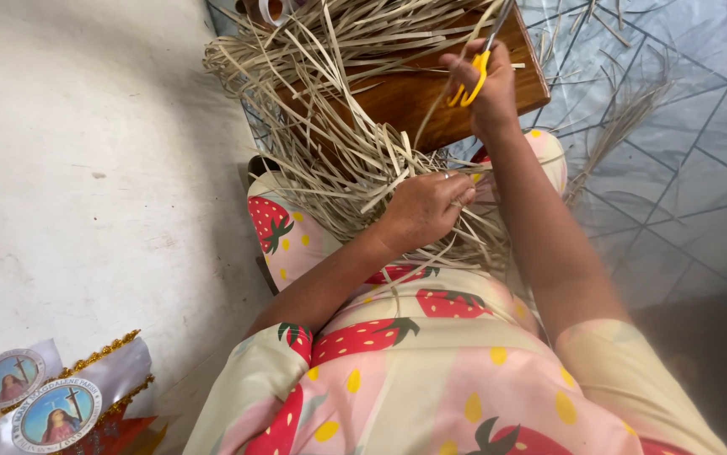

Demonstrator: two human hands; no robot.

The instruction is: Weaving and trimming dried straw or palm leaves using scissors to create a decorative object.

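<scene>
Dried palm strips (338,126) lie in a loose, tangled heap across the person's lap and over the near edge of a small wooden table (431,93), spilling towards its left corner. They are pale straw in colour, flat, narrow and papery, with stiff ends that stick out at all angles. The left hand (422,209) rests on the heap at the lap, fingers (456,198) curled down and pressed together over a bunch of strips, a ring on one of them. The right hand (485,84) is raised over the table's right edge, its fingers closed through the yellow loops of a pair of scissors (477,72) whose grey blades point up and away — whether the blades are apart cannot be told.

By the look of it, trimming is the step in hand: one hand steadies the bundle, the other brings the cutter. A clean cut would call for the gripped strips to be held taut and level before the blades meet them — loose ones would bend aside.

The table is smooth, varnished brown wood; the floor (675,168) is glossy grey tile.
</scene>
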